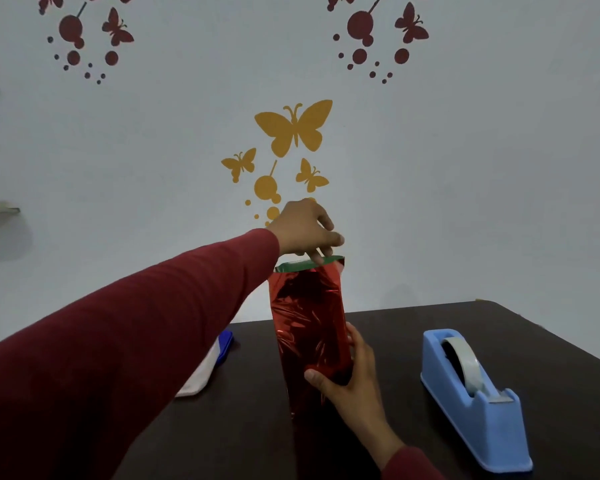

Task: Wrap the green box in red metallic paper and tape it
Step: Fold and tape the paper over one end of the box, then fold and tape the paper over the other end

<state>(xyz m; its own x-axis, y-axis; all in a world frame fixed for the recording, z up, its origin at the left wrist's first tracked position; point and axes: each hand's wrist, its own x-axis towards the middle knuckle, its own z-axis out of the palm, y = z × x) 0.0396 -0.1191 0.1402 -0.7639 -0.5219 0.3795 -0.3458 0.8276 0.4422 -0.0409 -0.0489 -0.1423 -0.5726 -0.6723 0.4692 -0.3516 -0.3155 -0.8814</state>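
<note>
At the far left of the counter point(499, 327) lies a white and blue flat thing point(210, 365), partly hidden behind the red sleeve and not part of the wrapping at present. The left arm reaches out long and straight across it, rising to the top of the package. There the left hand point(300, 230) hovers palm down, fingertips pinching or pressing the upper rim, where a strip of the green box point(309, 264) shows above the red metallic paper point(309, 327). The box stands on end near the middle of the counter, long axis upright and leaning slightly, directly below the left grip. The right hand point(352, 379) is the nearer one (its forearm comes up from the lower edge). It clasps the lower right side, thumb across the front face and fingers round the far side, steadying the package. The open top end looks to be the next fold, by my reading. Well apart to the right sits the blue tape dispenser point(475, 400), untouched, within easier reach of the right hand.
</note>
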